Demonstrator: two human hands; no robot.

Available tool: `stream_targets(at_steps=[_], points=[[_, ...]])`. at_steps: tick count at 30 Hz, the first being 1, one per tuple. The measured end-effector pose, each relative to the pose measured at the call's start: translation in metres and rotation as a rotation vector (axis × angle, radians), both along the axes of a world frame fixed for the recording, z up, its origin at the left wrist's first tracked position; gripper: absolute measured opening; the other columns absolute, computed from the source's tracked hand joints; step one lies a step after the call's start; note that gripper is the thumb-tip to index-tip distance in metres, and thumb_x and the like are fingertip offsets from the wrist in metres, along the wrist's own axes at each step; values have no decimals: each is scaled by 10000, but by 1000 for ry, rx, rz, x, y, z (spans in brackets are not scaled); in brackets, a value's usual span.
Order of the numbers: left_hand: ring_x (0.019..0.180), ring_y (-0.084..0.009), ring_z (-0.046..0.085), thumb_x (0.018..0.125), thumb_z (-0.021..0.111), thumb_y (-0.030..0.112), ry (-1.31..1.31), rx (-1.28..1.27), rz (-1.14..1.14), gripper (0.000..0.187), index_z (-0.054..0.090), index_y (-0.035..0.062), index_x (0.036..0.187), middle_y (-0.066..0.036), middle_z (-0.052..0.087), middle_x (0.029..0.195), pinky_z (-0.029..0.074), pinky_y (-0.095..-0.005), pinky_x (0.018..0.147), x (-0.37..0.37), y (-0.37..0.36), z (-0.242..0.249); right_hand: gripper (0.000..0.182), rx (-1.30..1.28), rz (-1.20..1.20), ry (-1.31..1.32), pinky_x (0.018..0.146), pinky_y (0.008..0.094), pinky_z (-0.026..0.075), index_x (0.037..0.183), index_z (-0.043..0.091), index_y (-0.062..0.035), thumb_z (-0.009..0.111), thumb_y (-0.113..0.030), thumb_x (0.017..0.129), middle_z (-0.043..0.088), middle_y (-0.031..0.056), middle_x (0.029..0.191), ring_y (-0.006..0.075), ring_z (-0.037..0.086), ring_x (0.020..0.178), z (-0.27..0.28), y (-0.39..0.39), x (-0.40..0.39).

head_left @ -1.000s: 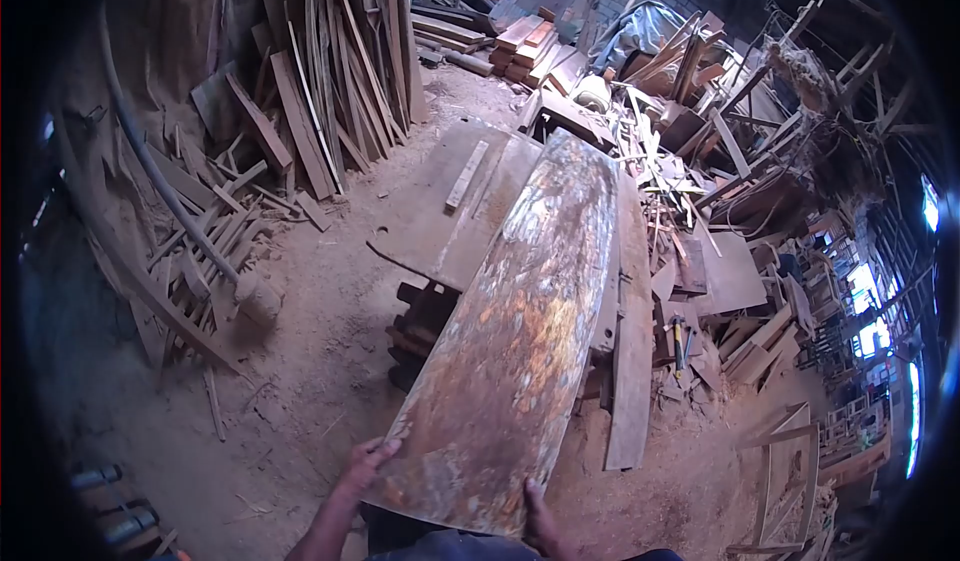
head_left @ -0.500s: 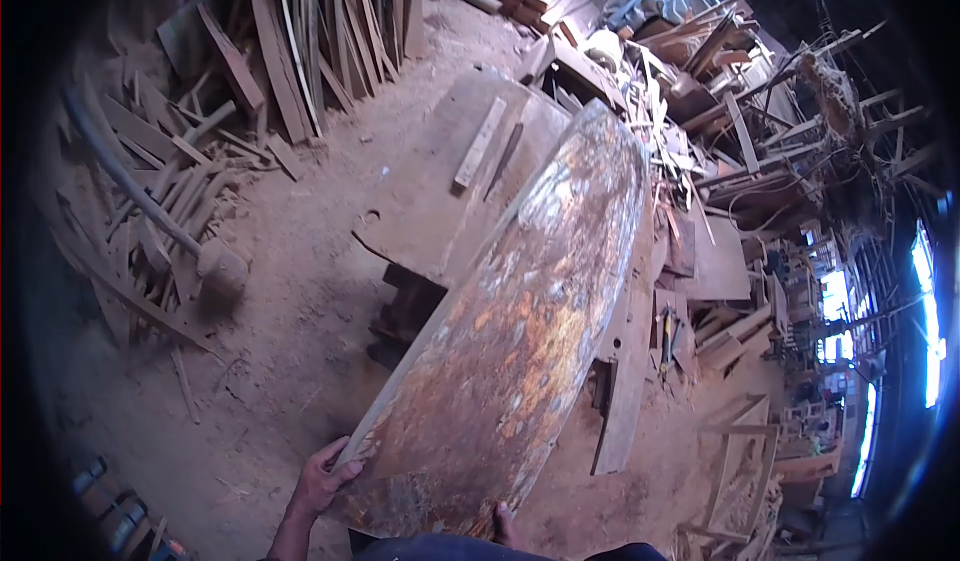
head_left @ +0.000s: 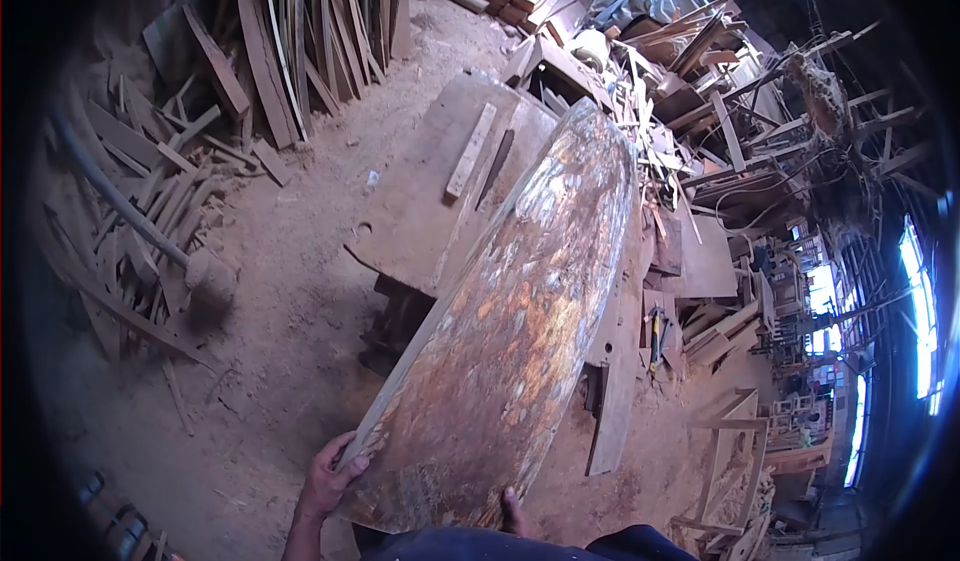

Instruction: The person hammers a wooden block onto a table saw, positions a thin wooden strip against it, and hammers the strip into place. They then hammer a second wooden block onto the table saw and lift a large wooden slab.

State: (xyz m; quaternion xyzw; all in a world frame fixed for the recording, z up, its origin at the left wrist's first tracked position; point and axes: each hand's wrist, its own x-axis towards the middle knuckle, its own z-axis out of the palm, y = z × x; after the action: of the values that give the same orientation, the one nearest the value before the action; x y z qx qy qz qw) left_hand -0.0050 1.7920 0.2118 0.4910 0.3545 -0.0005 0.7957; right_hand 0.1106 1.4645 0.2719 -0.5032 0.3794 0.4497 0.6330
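Observation:
A long, broad wooden slab (head_left: 510,311) with a rough, mottled brown and orange face stretches from my body up over the machine table. My left hand (head_left: 328,481) grips its lower left edge, thumb on the face and fingers around the side. At the lower right edge is my right hand (head_left: 513,513); little more than its thumb shows against the slab, and its other fingers are hidden. Under and beyond the slab lies the worn flat table top (head_left: 415,186), with a narrow pale strip of wood (head_left: 471,151) on it.
Tall boards (head_left: 265,61) lean at the upper left above heaped offcuts (head_left: 150,201). A curved pipe (head_left: 120,201) crosses the left side. Scrap wood (head_left: 700,121) is piled at the upper right. A wooden frame (head_left: 715,471) stands at the lower right, on the dusty floor (head_left: 270,331).
The view has shifted slightly, so the surroundings sit a little further left. More of my right thumb shows at the slab's edge. Both hands keep their hold.

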Motion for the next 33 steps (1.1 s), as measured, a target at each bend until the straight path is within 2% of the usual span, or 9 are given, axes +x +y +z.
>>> stream_targets(at_steps=[5,7,8,10,17,20,23,26,33], points=[[1294,-244,623,934,814,463,-56,36,-12,840,526,-49,1534,-188,662,1407,465,-365,1134,25,15,-46,846,-111,73,-210,1126,530,507,1584,502,-43,600,-677,1032,653,191,1479,367,656,1308,1,38,25],[1290,-241,629,930,816,476,-14,111,-82,851,526,-46,1537,-194,672,1399,466,-365,1133,31,22,-25,820,-305,193,-316,1134,490,498,1571,508,-12,578,-648,1059,668,193,1448,331,649,1315,-8,34,31],[1285,-239,636,925,822,477,18,153,-144,855,530,-46,1535,-197,680,1390,471,-364,1128,41,30,20,806,-372,246,-364,1132,472,496,1559,517,3,571,-635,1069,676,195,1430,314,647,1314,-17,28,33],[1266,-238,652,913,837,475,67,189,-204,858,543,-50,1525,-199,697,1367,484,-366,1116,45,30,41,773,-376,325,-452,1109,442,500,1516,562,29,574,-609,1079,698,196,1388,283,654,1291,-60,-7,29],[1201,-245,690,883,876,440,65,188,-102,834,588,-71,1476,-196,729,1308,519,-370,1076,37,20,-7,698,-361,446,-571,1078,421,504,1441,627,33,588,-568,1088,718,164,1339,253,662,1247,-91,-31,27],[1221,-253,682,886,875,433,94,183,-74,850,569,-86,1486,-204,719,1323,510,-376,1091,31,2,0,632,-304,242,-497,1061,413,512,1397,652,29,606,-523,1093,725,130,1298,237,666,1211,-74,-24,26],[1255,-264,667,893,869,428,109,194,-65,872,539,-97,1505,-212,700,1353,499,-382,1108,31,-11,-1,591,-285,301,-469,1042,410,517,1385,654,23,626,-490,1092,725,108,1278,226,666,1178,-102,-60,34],[1279,-271,655,896,867,423,102,175,-31,889,515,-103,1521,-217,681,1379,493,-386,1116,26,-35,-12,627,-384,351,-468,1028,409,522,1373,661,32,616,-524,1086,736,107,1257,223,673,1161,-47,-40,52],[1283,-283,649,881,882,413,117,271,60,895,517,-93,1523,-226,670,1370,492,-402,1118,33,-75,-2,717,-589,621,-515,889,402,520,1228,705,17,543,-662,1066,712,88,1061,175,620,1004,-49,-75,85]])
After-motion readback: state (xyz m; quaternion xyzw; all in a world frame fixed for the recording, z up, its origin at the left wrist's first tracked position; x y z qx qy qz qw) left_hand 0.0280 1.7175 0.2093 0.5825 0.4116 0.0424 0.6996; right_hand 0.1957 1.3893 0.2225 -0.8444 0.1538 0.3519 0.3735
